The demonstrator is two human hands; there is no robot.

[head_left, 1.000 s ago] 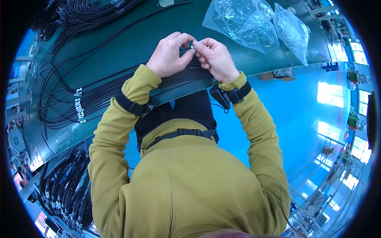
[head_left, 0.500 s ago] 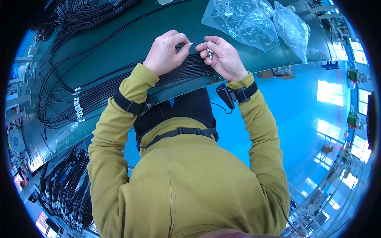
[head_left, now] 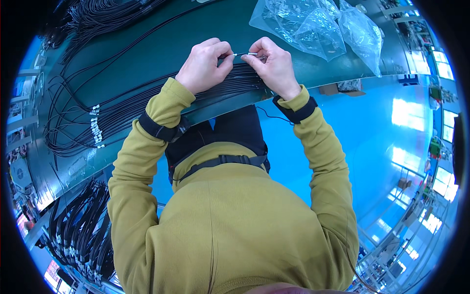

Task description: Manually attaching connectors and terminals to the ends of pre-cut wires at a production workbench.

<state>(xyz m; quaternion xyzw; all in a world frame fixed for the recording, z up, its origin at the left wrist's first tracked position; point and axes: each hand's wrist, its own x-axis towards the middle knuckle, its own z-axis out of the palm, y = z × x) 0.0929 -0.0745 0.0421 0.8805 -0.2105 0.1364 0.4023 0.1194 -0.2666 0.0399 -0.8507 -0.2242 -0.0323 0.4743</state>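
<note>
My left hand point(head_left: 204, 64) pinches a thin black cable by its end, and the pale tip point(head_left: 235, 55) sticks out to the right of the fingers. Facing it, my right hand point(head_left: 276, 67) pinches a small silvery cylindrical metal piece point(head_left: 252, 54) between thumb and fingertips. The cable tip and the metal piece are in line, end to end; whether they touch is too small to tell. Under both hands a row of black cables point(head_left: 215, 87) runs along the table's near edge, with white tags point(head_left: 96, 128) at its left part.
On the green table point(head_left: 196, 39), clear plastic bags point(head_left: 298, 29) with small shiny pieces lie at the far right. A heap of black cables point(head_left: 105, 22) rests at the far left. More black cables point(head_left: 81, 225) hang at the lower left. Below the table's right edge is a cardboard box point(head_left: 329, 89).
My right hand has turned palm down and moved its metal piece up to the cable tip. Earlier its fingers were curled around several metal pieces. My left hand has barely moved.
</note>
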